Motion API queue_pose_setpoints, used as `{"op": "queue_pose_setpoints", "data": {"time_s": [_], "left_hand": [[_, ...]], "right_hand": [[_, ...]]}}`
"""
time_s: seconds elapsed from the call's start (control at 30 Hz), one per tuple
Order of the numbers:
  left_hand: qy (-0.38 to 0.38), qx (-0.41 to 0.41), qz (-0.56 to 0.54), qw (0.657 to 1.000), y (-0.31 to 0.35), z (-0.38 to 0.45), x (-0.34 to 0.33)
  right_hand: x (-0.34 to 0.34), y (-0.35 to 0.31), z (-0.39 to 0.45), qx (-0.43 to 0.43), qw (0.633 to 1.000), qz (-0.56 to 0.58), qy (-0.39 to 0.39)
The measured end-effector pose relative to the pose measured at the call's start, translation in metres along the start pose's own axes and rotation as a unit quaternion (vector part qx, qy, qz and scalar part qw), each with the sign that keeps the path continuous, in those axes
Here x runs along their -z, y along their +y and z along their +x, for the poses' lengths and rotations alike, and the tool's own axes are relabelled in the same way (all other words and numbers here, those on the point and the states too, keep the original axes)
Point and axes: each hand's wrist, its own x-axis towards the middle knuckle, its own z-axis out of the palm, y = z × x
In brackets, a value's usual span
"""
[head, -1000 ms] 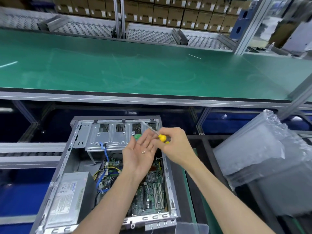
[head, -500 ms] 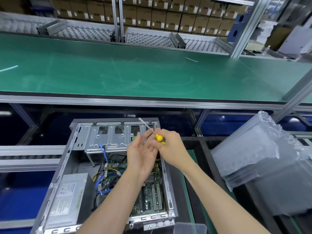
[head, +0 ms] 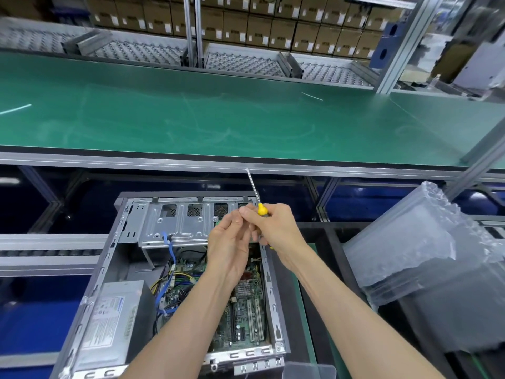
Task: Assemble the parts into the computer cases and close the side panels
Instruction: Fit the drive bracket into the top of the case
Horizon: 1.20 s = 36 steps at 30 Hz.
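The right hand (head: 278, 231) grips a yellow screwdriver (head: 261, 209); the left hand (head: 229, 242), fingers curled, perhaps pinches a screw. Just below them the computer case (head: 114, 269) lies open, side panel not fitted.

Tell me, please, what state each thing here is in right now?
computer case: side panel off, lying open, motherboard exposed
screwdriver: held in the right hand, shaft pointing up and away
right hand: gripping the screwdriver, fingers curled
left hand: raised over the case, touching the right hand; contents hidden
power supply: seated in the case
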Motion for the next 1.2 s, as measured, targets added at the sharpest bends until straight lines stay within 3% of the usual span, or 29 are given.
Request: {"op": "queue_pose_setpoints", "data": {"time_s": [0.23, 0.87, 0.97, 1.07, 1.2], "left_hand": [[0.056, -0.008, -0.063, 0.996, 0.028, 0.017, 0.002], [0.012, -0.025, -0.038, 0.999, 0.030, 0.018, 0.002], [0.009, -0.035, -0.015, 0.999, 0.032, 0.017, 0.003], [0.040, -0.054, 0.016, 0.998, 0.031, 0.015, 0.004], [0.091, -0.069, -0.023, 0.993, 0.022, 0.011, 0.003]], "right_hand": [[0.012, 0.009, -0.018, 0.056, 0.982, -0.140, -0.113], [0.019, 0.013, -0.018, 0.098, 0.975, -0.190, -0.066], [0.021, 0.012, -0.018, 0.078, 0.986, -0.143, -0.028], [0.026, 0.008, -0.018, 0.062, 0.997, -0.013, 0.038], [0.027, 0.005, -0.013, 0.083, 0.987, 0.103, 0.096]]}}
